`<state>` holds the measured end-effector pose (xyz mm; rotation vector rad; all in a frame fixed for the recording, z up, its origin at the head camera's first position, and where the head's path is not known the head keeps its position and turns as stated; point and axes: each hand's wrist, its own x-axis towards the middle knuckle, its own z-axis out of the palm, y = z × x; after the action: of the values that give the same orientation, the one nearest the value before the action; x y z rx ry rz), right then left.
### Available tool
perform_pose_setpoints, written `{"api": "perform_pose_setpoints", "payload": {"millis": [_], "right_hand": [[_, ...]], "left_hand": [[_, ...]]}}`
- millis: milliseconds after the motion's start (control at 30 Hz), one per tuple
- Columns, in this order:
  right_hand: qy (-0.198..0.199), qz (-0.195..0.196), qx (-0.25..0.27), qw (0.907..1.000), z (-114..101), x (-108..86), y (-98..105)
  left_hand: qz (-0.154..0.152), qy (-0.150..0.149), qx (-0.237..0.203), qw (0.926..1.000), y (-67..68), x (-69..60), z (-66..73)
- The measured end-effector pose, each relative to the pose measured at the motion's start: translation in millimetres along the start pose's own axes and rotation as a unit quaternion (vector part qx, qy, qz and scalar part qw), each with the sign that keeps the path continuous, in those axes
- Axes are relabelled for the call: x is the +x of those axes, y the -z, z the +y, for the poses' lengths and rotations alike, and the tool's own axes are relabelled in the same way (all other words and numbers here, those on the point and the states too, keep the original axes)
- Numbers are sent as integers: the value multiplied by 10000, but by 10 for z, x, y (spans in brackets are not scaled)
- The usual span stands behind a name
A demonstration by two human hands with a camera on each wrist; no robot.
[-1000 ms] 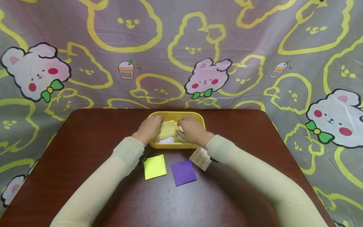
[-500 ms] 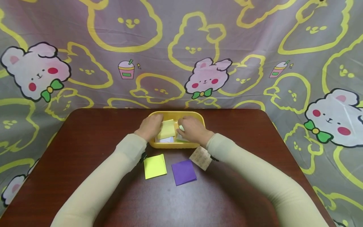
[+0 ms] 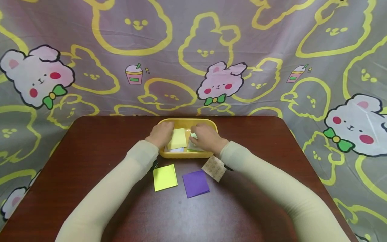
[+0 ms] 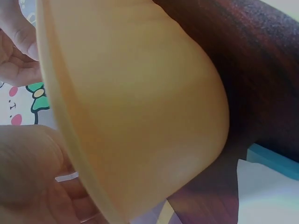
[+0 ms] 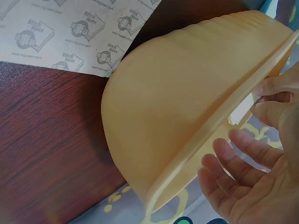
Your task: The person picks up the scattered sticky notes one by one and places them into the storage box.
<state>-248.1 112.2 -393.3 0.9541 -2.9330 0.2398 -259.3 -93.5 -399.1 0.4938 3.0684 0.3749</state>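
Pads in the tray (image 3: 185, 155)

Yellow pad (image 3: 178, 138) by my left hand (image 3: 162, 134), pale pad (image 3: 194, 135) by my right hand (image 3: 209, 138); gripped or not, I can't tell. Lime pad (image 3: 165, 177), purple pad (image 3: 196, 184), tan pad (image 3: 214, 168) lie outside the near wall.

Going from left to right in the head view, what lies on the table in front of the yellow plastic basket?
Bright yellow square paper pad → purple square paper pad → beige patterned square paper pad.
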Motion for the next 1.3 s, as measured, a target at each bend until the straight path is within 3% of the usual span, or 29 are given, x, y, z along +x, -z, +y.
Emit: {"api": "perform_pose_setpoints", "payload": {"millis": [433,667,1000,1300], "right_hand": [[-83,-177,-15,9998,0,10,-13],[-167,-304,111,9993,3,13,-14],[-130,-244,53,9996,22,14,-47],[-40,-245,145,9996,16,2,-72]], "left_hand": [[-274,-66,-24,9996,-34,48,11],[-167,-196,60,9997,-70,68,28],[-428,-117,85,9990,-106,78,41],[-466,-137,81,9988,-133,87,38]]}}
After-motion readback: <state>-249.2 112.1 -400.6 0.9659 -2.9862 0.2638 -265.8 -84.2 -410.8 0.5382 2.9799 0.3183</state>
